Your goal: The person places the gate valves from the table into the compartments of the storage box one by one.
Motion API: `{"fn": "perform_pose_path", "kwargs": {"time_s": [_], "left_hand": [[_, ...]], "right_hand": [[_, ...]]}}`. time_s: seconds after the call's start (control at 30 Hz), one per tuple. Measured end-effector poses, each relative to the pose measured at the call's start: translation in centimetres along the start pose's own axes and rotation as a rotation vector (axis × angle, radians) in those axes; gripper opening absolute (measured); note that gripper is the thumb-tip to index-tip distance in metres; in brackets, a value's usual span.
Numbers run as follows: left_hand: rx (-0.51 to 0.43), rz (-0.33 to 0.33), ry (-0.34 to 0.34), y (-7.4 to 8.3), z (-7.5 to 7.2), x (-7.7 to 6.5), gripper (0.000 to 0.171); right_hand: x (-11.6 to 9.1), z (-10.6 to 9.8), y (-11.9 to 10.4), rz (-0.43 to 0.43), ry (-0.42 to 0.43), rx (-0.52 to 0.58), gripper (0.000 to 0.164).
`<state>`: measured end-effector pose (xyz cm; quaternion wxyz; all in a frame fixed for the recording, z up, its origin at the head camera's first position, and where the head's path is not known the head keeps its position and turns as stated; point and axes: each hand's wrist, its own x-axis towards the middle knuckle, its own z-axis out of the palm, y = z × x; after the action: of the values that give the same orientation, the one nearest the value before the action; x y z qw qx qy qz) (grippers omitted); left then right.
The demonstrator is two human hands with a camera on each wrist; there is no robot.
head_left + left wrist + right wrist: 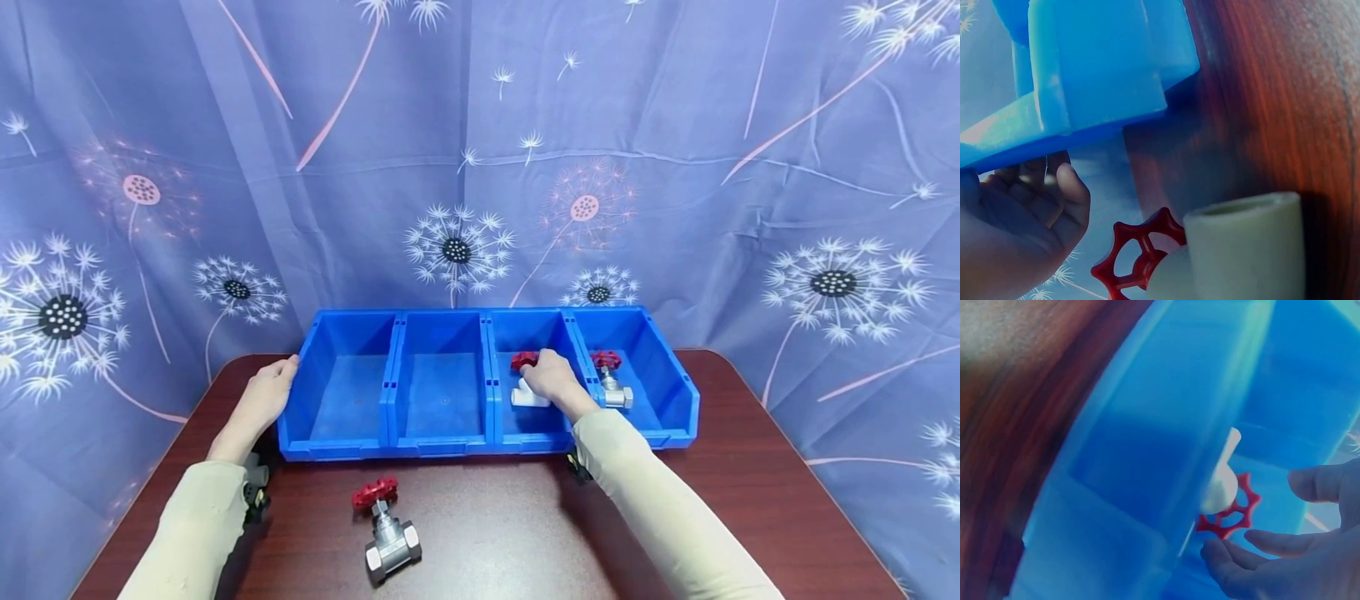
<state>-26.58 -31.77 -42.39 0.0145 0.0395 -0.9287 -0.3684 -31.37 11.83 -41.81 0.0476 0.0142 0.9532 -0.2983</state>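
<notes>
My left hand (264, 393) rests against the outer left wall of a blue four-compartment bin (442, 451), its fingers loosely bent in the left wrist view. Inside the third compartment from the left, my right hand (553, 377) is over a white plastic valve (529, 395) with a red handwheel (524, 360). The right wrist view shows the thumb and fingers (1316, 484) spread apart beside the red handwheel (1244, 512), not closed round it. The palm partly hides this valve in the head view.
A metal valve with a red handwheel (392, 543) lies on the dark wood table (480, 517) before the bin. Another metal valve (613, 392) sits in the rightmost compartment. Near the left wrist is a white valve (1244, 250) with a red handwheel. A patterned curtain (465, 167) hangs behind.
</notes>
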Motion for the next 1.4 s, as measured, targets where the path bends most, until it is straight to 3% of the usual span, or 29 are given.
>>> {"fn": "perform_pose_path", "kwargs": {"time_s": [0.37, 0.73, 1.2, 1.4], "left_hand": [[-0.002, 0.004, 0.01, -0.2, 0.1, 0.1, 0.069], [-0.008, 0.0, 0.008, -0.4, 0.0, 0.1, 0.072], [-0.004, 0.003, 0.016, -0.5, 0.0, 0.2, 0.073], [-0.011, 0.0, 0.014, -0.5, 0.2, 0.1, 0.073]], "right_hand": [[-0.7, -1.4, -1.3, -0.073, 0.006, -0.015, 0.042], [-2.3, -3.2, -2.8, -0.108, -0.029, 0.001, 0.057], [-2.2, -8.1, -1.2, -0.154, 0.006, -0.018, 0.05], [-2.5, -9.9, -0.3, -0.17, -0.01, 0.033, 0.048]]}}
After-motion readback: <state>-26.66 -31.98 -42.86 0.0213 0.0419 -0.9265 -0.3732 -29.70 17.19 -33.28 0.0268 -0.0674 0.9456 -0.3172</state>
